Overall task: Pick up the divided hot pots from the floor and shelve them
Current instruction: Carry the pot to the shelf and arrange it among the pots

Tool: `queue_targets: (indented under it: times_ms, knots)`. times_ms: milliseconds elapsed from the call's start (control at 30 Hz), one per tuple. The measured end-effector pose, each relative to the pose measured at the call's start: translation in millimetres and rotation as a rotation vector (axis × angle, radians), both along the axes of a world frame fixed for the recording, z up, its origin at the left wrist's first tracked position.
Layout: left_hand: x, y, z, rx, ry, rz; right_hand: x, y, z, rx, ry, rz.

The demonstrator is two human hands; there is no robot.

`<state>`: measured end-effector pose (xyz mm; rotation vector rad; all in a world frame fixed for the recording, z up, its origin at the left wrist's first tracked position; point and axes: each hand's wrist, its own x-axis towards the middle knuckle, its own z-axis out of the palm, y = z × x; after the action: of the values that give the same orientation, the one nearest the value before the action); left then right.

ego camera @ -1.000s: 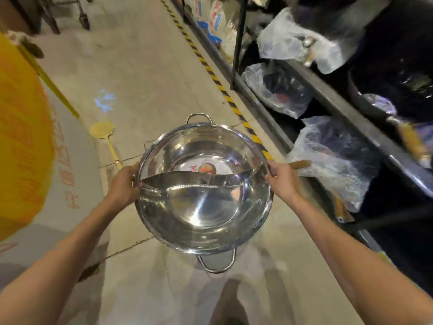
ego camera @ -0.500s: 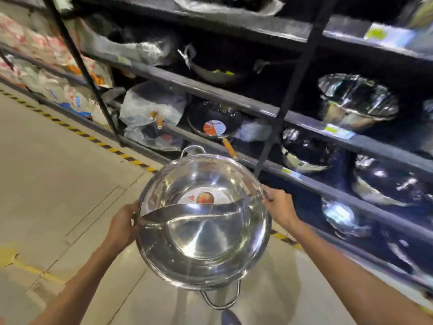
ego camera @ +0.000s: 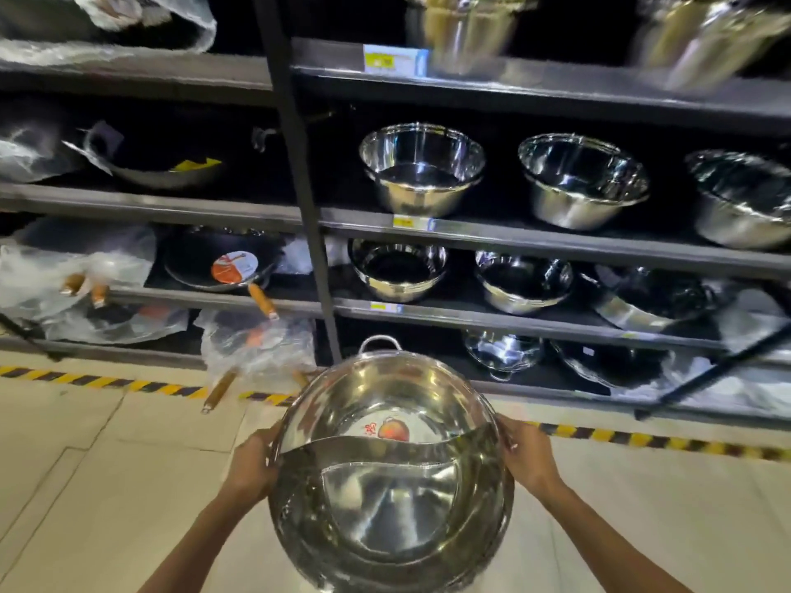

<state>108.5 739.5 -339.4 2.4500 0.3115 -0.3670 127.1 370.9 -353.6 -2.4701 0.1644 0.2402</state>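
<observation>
I hold a shiny steel divided hot pot (ego camera: 389, 502) in front of me, low in the head view. A curved divider crosses its inside, and a round label lies in the far half. My left hand (ego camera: 250, 464) grips the left rim and my right hand (ego camera: 528, 455) grips the right rim. One loop handle sticks out at the far edge; the near edge is cut off by the frame. The pot hangs above the floor, facing the dark metal shelf unit (ego camera: 535, 239).
Steel bowls (ego camera: 421, 169) fill the right shelves on several levels. On the left shelves lie woks with wooden handles (ego camera: 222, 263), some in plastic bags (ego camera: 257, 344). A black upright post (ego camera: 299, 186) splits the unit. Yellow-black tape (ego camera: 107, 383) marks the floor along the shelf's foot.
The view has swung from the aisle floor round to face the shelves squarely. Both hands kept their grip, and the pot now sits lower in the view.
</observation>
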Motion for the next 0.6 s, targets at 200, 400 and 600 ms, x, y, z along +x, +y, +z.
queue_targets:
  times_ms: [200,400,600]
  knots:
    - [38,-37,-21,-0.004,0.083,-0.031,18,-36,-27,0.011,0.08,-0.059]
    - [89,-47,-59,-0.002,0.098,-0.054,61,-46,-65,-0.005,0.157,-0.08]
    - [182,-45,-141,-0.016,0.205,-0.05,140,-41,-133,0.021,0.205,-0.164]
